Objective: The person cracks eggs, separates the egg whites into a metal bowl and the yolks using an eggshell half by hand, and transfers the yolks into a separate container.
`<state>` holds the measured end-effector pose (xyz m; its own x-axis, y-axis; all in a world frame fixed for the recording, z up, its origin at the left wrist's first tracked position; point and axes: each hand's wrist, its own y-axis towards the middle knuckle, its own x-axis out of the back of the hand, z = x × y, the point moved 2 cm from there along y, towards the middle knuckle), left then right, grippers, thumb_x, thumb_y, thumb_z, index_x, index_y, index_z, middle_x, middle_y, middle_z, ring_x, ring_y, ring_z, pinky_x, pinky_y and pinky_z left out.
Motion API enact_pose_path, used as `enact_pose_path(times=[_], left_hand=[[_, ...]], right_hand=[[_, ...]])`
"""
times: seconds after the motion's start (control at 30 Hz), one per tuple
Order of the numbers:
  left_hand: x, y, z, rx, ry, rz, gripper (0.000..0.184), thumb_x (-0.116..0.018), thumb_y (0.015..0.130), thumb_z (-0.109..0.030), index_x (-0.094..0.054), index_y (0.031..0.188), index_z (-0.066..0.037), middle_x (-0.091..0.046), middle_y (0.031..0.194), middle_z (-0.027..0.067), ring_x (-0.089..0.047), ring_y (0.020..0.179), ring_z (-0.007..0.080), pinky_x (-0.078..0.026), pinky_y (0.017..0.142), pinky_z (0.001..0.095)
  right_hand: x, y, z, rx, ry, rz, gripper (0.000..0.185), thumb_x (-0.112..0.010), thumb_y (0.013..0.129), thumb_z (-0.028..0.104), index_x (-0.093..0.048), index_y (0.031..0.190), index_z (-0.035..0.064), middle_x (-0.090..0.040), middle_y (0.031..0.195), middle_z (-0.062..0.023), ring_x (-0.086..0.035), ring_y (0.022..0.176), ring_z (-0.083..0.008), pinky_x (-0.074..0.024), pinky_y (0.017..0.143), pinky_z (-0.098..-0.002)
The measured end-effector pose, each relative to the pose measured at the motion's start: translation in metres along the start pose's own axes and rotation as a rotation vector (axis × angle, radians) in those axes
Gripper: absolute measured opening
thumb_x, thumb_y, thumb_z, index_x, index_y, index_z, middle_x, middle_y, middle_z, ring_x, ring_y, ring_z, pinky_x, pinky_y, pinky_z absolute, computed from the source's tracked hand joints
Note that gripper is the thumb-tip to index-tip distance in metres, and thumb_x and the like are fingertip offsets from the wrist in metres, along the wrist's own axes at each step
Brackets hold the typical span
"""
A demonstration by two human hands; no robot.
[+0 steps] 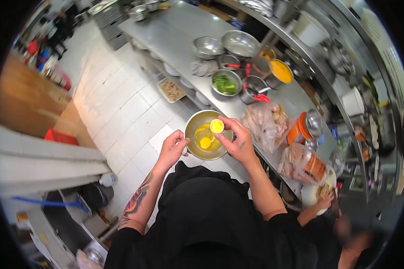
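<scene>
A steel mixing bowl (194,150) is in front of my body, with egg yolk and clear egg white (205,142) in its bottom. My right hand (239,140) pinches a half eggshell (217,126) over the bowl's right side; its inside looks yellow, with a pale rim. At the bowl's left rim, my left hand (173,147) is closed around a small white piece that looks like eggshell (184,150). Whether its fingers also grip the rim is hidden. What supports the bowl from below cannot be seen.
A steel counter (179,33) runs along the right, bearing a bowl of greens (225,83), a pot of yellow liquid (280,72) and bagged meat (267,123). Another person's hand (325,201) is at the lower right. A tray (170,90) sits below the counter.
</scene>
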<state>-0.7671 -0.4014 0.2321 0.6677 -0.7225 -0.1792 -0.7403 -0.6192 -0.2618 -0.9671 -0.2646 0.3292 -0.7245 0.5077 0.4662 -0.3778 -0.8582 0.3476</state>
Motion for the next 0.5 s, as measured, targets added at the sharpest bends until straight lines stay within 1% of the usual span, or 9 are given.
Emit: enact_pose_path(times=[0.07,0.13,0.17,0.2,0.27,0.37,0.4,0.43,0.5], left_hand=[[-0.017,0.030,-0.004,0.008,0.019,0.077,0.014,-0.061,0.099,-0.013,-0.053,0.090,-0.007,-0.064,0.082,0.0038,-0.068,0.069,0.0122,-0.055,0.056,0.0270],[-0.034,0.060,-0.005,0.050,0.005,0.137,0.013,-0.061,0.099,-0.013,-0.053,0.091,-0.007,-0.066,0.084,0.0053,-0.069,0.069,0.0140,-0.055,0.056,0.0273],[-0.052,0.071,-0.022,0.062,0.000,0.166,0.013,-0.061,0.099,-0.013,-0.053,0.091,-0.007,-0.066,0.084,0.0053,-0.069,0.069,0.0140,-0.055,0.056,0.0273],[-0.062,0.084,-0.021,0.082,-0.017,0.187,0.012,-0.060,0.100,-0.013,-0.053,0.092,-0.007,-0.066,0.084,0.0056,-0.069,0.070,0.0144,-0.055,0.056,0.0274],[-0.083,0.104,-0.021,0.105,-0.026,0.219,0.012,-0.060,0.100,-0.013,-0.053,0.092,-0.007,-0.066,0.084,0.0060,-0.070,0.070,0.0147,-0.055,0.056,0.0275],[-0.115,0.136,-0.016,0.096,-0.063,0.222,0.012,-0.059,0.100,-0.012,-0.053,0.092,-0.006,-0.066,0.084,0.0058,-0.069,0.069,0.0144,-0.055,0.055,0.0275],[-0.131,0.144,-0.028,0.096,-0.066,0.222,0.011,-0.059,0.100,-0.012,-0.053,0.092,-0.006,-0.066,0.083,0.0055,-0.068,0.069,0.0138,-0.054,0.055,0.0275],[-0.141,0.154,-0.024,0.086,-0.053,0.220,0.011,-0.059,0.100,-0.011,-0.053,0.091,-0.006,-0.066,0.083,0.0052,-0.068,0.068,0.0132,-0.054,0.055,0.0275],[-0.159,0.172,-0.008,0.075,-0.047,0.224,0.011,-0.059,0.100,-0.012,-0.053,0.092,-0.007,-0.066,0.083,0.0053,-0.068,0.068,0.0133,-0.055,0.056,0.0275]], right_hand=[[0.013,-0.003,-0.021,-0.049,-0.050,-0.093,0.048,-0.079,0.086,0.007,-0.063,0.131,-0.0012,-0.071,0.107,-0.0137,-0.071,0.094,-0.0220,-0.0562,0.088,-0.0336],[0.027,-0.006,-0.048,-0.184,0.067,-0.247,0.048,-0.078,0.087,0.008,-0.063,0.132,-0.0011,-0.071,0.105,-0.0128,-0.071,0.094,-0.0196,-0.0564,0.088,-0.0330],[0.051,0.001,-0.052,-0.225,0.034,-0.241,0.049,-0.078,0.089,0.008,-0.061,0.134,-0.0018,-0.072,0.108,-0.0109,-0.070,0.094,-0.0162,-0.0562,0.089,-0.0321],[0.062,0.003,-0.064,-0.235,0.027,-0.262,0.049,-0.078,0.089,0.008,-0.061,0.134,-0.0018,-0.072,0.108,-0.0109,-0.070,0.094,-0.0162,-0.0562,0.089,-0.0321],[0.086,0.012,-0.090,-0.272,0.137,-0.363,0.050,-0.076,0.091,0.006,-0.058,0.136,-0.0031,-0.073,0.112,-0.0092,-0.070,0.096,-0.0137,-0.0559,0.089,-0.0302],[0.134,0.035,-0.140,-0.252,0.255,-0.454,0.047,-0.074,0.093,0.004,-0.057,0.135,-0.0044,-0.072,0.114,-0.0078,-0.069,0.099,-0.0116,-0.0554,0.090,-0.0287],[0.164,0.055,-0.140,-0.257,0.293,-0.491,0.045,-0.074,0.093,0.003,-0.057,0.134,-0.0044,-0.072,0.114,-0.0079,-0.069,0.099,-0.0115,-0.0554,0.090,-0.0285],[0.184,0.067,-0.160,-0.257,0.292,-0.486,0.045,-0.074,0.093,0.003,-0.057,0.134,-0.0044,-0.072,0.114,-0.0079,-0.069,0.099,-0.0115,-0.0554,0.090,-0.0285],[0.222,0.087,-0.211,-0.229,0.185,-0.603,0.046,-0.075,0.091,0.002,-0.058,0.133,-0.0029,-0.072,0.115,-0.0087,-0.069,0.100,-0.0122,-0.0554,0.089,-0.0282]])
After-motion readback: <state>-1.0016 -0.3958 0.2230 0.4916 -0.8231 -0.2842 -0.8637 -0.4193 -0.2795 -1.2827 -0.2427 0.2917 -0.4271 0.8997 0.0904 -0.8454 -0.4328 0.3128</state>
